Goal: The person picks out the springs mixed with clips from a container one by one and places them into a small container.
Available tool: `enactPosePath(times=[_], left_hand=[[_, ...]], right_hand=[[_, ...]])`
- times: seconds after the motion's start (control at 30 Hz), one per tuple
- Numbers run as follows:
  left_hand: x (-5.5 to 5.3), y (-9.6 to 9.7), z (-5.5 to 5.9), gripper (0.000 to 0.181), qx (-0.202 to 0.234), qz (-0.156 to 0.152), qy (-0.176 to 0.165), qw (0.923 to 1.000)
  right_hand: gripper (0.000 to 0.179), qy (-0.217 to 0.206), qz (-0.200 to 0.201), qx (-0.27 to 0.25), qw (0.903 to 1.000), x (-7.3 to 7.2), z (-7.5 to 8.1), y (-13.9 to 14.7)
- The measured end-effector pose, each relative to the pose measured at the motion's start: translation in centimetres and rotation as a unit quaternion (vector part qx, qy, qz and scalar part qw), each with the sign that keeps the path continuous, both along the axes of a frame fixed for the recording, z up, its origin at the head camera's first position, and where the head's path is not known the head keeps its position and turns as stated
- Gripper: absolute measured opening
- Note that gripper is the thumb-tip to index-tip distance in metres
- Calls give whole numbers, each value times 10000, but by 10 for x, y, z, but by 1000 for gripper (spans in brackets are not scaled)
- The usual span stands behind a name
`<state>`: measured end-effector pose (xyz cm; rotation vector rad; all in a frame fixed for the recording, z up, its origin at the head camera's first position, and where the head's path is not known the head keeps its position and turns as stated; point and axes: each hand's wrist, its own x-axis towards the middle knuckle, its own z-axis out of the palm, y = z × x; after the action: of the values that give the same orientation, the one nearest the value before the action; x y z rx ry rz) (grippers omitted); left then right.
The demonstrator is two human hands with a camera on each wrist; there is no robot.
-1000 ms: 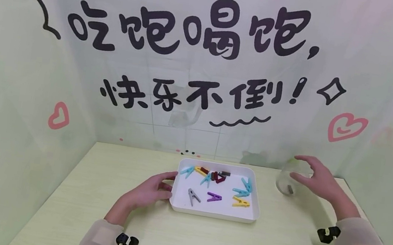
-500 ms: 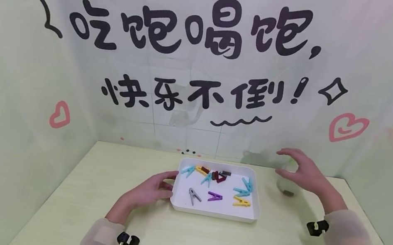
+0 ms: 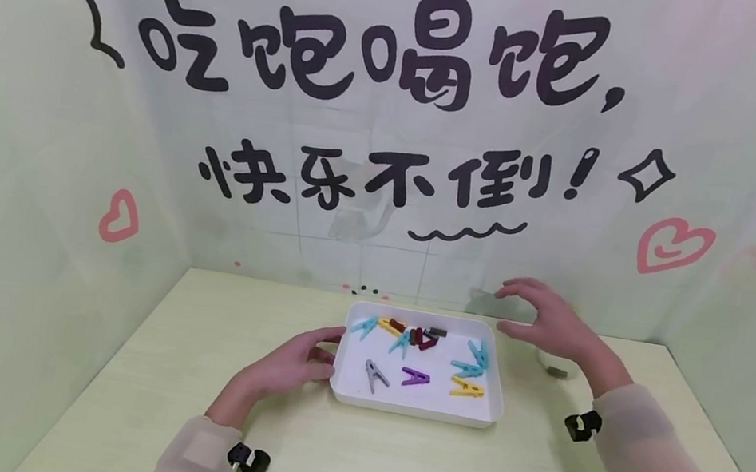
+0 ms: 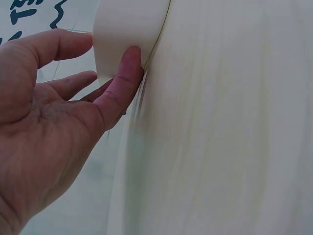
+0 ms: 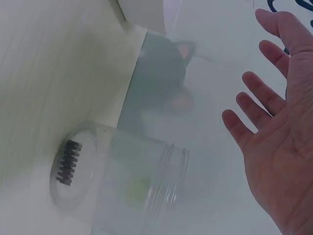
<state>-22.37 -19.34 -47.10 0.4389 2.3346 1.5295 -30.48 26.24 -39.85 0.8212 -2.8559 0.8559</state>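
My left hand (image 3: 293,363) rests its fingers against the left wall of a white tray (image 3: 411,412); in the left wrist view its fingertips (image 4: 130,55) touch the outside of that wall. Inside lie plastic clothespins: a grey one (image 3: 376,377), a purple one (image 3: 415,377), a yellow one (image 3: 468,388) and several light blue ones. Small dark red and brown pieces (image 3: 418,337) cluster near the back wall. My empty right hand (image 3: 547,320), fingers spread, hovers between the tray's back right corner and a clear jar (image 5: 132,171). One dark, ribbed piece (image 5: 69,162) lies on the jar's bottom.
The pale wood table (image 3: 388,471) ends at a printed curtain (image 3: 261,244) behind the tray, with more curtain on both sides. The uncapped jar stands close to the back curtain, partly hidden by the right forearm in the head view.
My right hand has moved left, away from above the jar and toward the tray. The left hand and tray have stayed in place, and the dark piece remains in the jar.
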Motion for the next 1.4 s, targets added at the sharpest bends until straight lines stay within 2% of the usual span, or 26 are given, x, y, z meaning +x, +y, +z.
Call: enactPosePath(times=[0.23,0.5,0.77,1.03,1.4], left_hand=[[-1,-1,0,67,8,-26,12,10000],[-2,-1,-1,67,20,-22,-1,10000],[-1,0,-2,67,36,-21,8,10000],[-1,1,-2,67,-11,13,21,10000],[-2,0,-3,67,-34,21,94,9999]], right_hand=[[42,-242,319,187,9990,-5,-5,-29],[39,-577,434,426,9965,-8,-13,-56],[31,-654,633,724,9932,-14,-26,-78],[25,-658,717,999,9902,-18,-40,-89],[17,-875,717,1072,9878,-19,-49,-102]])
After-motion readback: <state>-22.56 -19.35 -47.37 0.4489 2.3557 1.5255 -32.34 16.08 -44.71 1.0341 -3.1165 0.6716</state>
